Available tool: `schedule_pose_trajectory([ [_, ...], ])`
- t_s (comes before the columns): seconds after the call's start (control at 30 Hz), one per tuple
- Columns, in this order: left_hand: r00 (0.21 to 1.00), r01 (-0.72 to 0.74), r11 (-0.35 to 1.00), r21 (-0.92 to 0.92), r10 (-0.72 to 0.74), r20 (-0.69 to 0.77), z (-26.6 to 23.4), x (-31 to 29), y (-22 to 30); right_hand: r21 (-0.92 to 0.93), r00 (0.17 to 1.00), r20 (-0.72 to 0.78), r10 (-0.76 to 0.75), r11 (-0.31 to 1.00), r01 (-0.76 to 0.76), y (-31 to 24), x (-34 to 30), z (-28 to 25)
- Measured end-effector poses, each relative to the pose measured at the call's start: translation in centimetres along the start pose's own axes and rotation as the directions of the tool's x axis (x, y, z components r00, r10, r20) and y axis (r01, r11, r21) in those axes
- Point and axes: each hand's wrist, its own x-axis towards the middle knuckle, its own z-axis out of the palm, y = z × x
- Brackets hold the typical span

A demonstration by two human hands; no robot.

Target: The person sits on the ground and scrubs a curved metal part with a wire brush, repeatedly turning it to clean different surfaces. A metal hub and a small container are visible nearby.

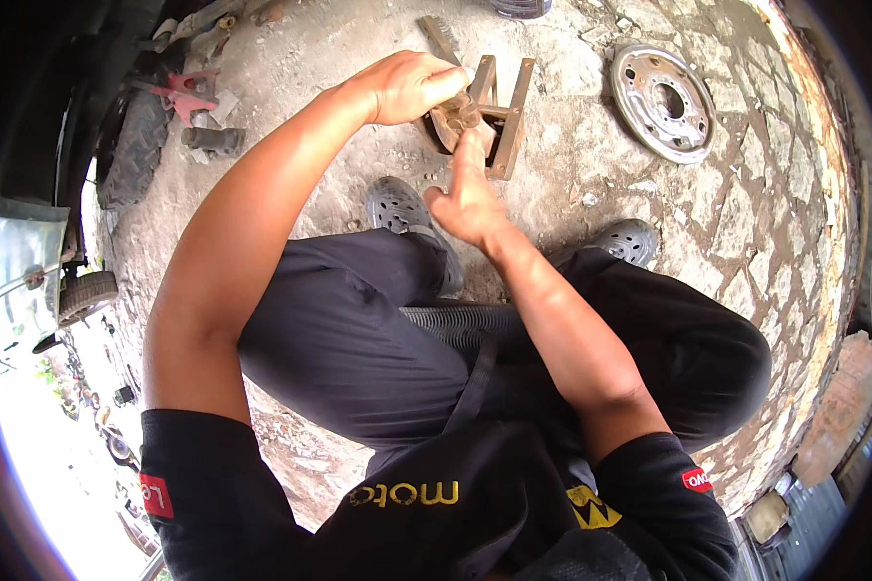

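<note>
My left hand is closed, with its fingers bent around the end of a brown, rounded metal part. From below, my right hand reaches to the same part. Its index finger is stretched out against it, and the thumb stands apart; the other fingers are partly hidden. Beneath and beside both hands is a rusty metal frame with two upright-looking bars, on the stone ground. My hands hide part of the frame and of the rounded part.
A wire brush lies just beyond my left hand. To the right is a silver wheel rim. At left are a red metal stand, a dark cylinder and a tyre. My shoes flank the work area.
</note>
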Motion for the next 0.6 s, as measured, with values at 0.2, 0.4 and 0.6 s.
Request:
schedule_pose_trajectory([
  [0.2,0.999,-0.018,1.0,-0.006,0.018,-0.048,-0.1,0.8,-0.2,-0.084,0.999,-0.021,-0.041,0.996,0.039,3.1,0.9,-0.6],
  [0.4,1.0,0.013,0.999,-0.04,-0.013,-0.018,-0.2,0.3,-0.2,-0.121,0.994,-0.022,-0.11,0.987,0.107,0.1,0.5,-1.1],
  [0.6,0.999,-0.014,1.0,-0.028,0.013,-0.04,0.2,0.3,-0.7,-0.042,0.995,-0.036,-0.098,0.994,0.097,-0.2,0.8,-1.1],
])
